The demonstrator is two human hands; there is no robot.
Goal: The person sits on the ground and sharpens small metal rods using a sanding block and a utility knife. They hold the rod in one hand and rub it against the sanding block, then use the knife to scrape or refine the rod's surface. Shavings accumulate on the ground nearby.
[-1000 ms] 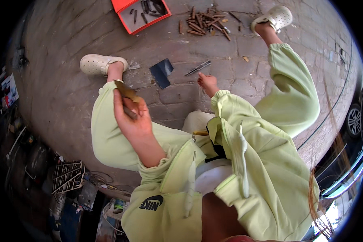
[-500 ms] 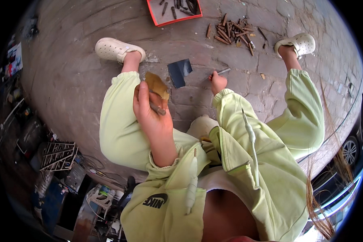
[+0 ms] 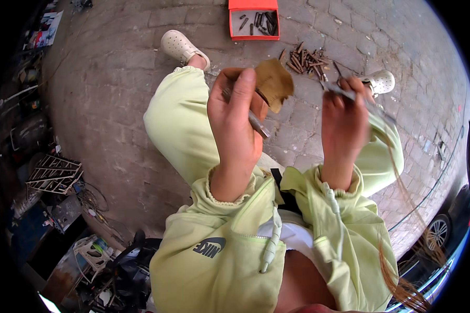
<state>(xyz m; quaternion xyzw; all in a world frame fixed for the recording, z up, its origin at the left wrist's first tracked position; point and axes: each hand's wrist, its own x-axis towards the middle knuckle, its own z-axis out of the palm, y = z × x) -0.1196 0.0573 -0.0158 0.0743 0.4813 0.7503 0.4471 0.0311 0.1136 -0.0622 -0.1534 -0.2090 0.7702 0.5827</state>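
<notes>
Gray-brown paving stones (image 3: 122,130) make the ground where we sit, with our legs spread wide. Closest to us is our pale green jacket (image 3: 214,281), with a white string hanging on each side, and then our pale green pants (image 3: 177,117).

Both of our hands are up in front of us, well apart. Our left hand (image 3: 235,117) is curled around a short gray metal rod (image 3: 258,125), which lies slantwise across the palm. That same hand has a bent brown sheet (image 3: 274,86) sticking out past the fingers, over to the right of the thumb. Our right hand (image 3: 344,125) has its fingers closed around a thin gray tool (image 3: 382,113). It is blurry, so we cannot say what kind it is.

Past our hands are our cream shoes (image 3: 180,47), full of little holes, one on each side. Between them, nearer the right one, lies a messy pile of rusty brown rods (image 3: 304,60). Just beyond the pile and to its left is a red box (image 3: 254,38), with dark rods (image 3: 266,23) lying inside it. Way off to the left we see a metal rack (image 3: 55,173), and off to the right a dark car (image 3: 457,216).
</notes>
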